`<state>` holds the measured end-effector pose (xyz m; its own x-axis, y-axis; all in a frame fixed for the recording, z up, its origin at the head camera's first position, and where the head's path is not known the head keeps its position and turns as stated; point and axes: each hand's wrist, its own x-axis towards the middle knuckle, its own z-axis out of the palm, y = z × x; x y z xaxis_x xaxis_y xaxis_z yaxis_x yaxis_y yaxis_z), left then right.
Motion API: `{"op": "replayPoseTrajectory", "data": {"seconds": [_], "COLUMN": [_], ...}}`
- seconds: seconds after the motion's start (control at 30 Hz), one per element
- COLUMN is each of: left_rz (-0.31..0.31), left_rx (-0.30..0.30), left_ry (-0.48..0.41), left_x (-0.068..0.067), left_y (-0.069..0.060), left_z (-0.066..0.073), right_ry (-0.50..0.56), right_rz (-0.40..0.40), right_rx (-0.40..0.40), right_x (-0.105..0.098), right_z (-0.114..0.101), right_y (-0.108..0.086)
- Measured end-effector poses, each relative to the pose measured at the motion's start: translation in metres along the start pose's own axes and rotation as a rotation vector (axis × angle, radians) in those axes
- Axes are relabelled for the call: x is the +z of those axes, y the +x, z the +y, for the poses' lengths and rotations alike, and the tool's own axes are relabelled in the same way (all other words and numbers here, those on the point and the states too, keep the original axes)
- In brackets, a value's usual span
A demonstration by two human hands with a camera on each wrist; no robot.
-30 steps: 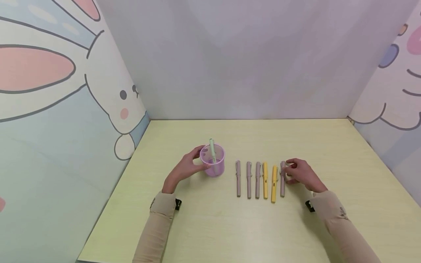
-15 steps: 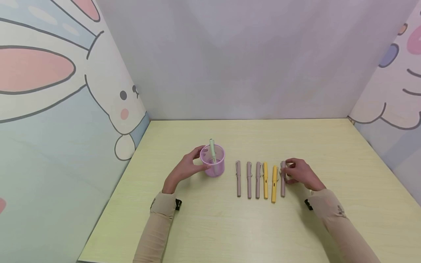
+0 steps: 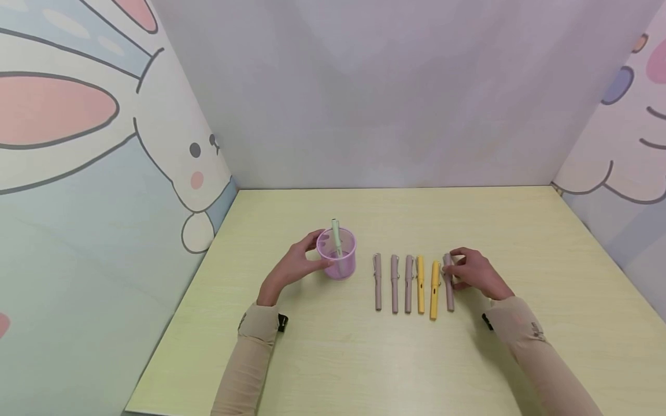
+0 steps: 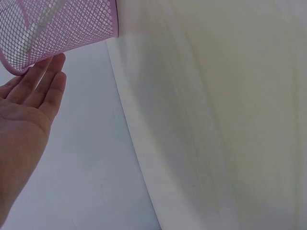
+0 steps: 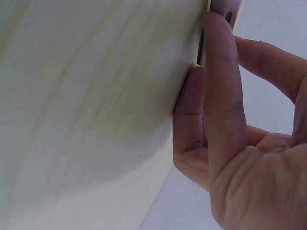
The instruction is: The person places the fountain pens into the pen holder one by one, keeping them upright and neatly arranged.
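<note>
My left hand (image 3: pixel 296 266) holds the side of a pink mesh pen cup (image 3: pixel 346 268), thumb at the near side and fingers round the far side. In the left wrist view, its fingers (image 4: pixel 55 91) lie against the mesh cup (image 4: pixel 86 24). A pale green pen (image 3: pixel 336 234) leans upright inside the cup. At the row's right end, my right hand (image 3: pixel 478 274) pinches a mauve pen (image 3: pixel 450 297) that lies on the table. Only a bit of that pen (image 5: pixel 229 12) shows in the right wrist view, by the fingertips.
Left of the held pen, two yellow pens, one of them the nearer yellow pen (image 3: pixel 434 297), and several mauve pens, including the leftmost mauve pen (image 3: pixel 378 289), lie side by side on the pale wooden table (image 3: pixel 333 358). A grey-white wall (image 3: pixel 390 104) stands behind.
The mauve pen under my right hand has turned slightly, its top now leaning left and its lower end right. My left hand and the cup have stayed in place.
</note>
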<state>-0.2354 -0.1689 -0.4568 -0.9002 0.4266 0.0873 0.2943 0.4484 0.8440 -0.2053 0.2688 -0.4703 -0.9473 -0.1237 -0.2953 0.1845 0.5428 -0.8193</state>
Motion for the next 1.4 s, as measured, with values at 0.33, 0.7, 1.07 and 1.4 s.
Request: {"op": "replayPoseTrajectory", "data": {"seconds": [0.33,0.7,1.07,1.4], "left_rz": [0.005,0.001,0.005,0.0], "left_rx": [-0.001,-0.001,-0.004,0.011], "left_ry": [0.004,0.001,0.005,0.001], "left_x": [0.0,0.0,0.0,0.0], "left_y": [0.0,-0.001,0.0,0.0], "left_z": [0.001,0.003,0.001,-0.001], "right_ry": [-0.031,-0.037,0.084,0.117], "right_rz": [-0.009,0.008,0.005,0.036], "right_rx": [-0.004,0.024,-0.019,-0.094], "right_x": [0.0,0.001,-0.004,-0.007], "right_z": [-0.004,-0.007,0.004,0.004], "right_y": [0.0,0.001,-0.001,-0.004]}}
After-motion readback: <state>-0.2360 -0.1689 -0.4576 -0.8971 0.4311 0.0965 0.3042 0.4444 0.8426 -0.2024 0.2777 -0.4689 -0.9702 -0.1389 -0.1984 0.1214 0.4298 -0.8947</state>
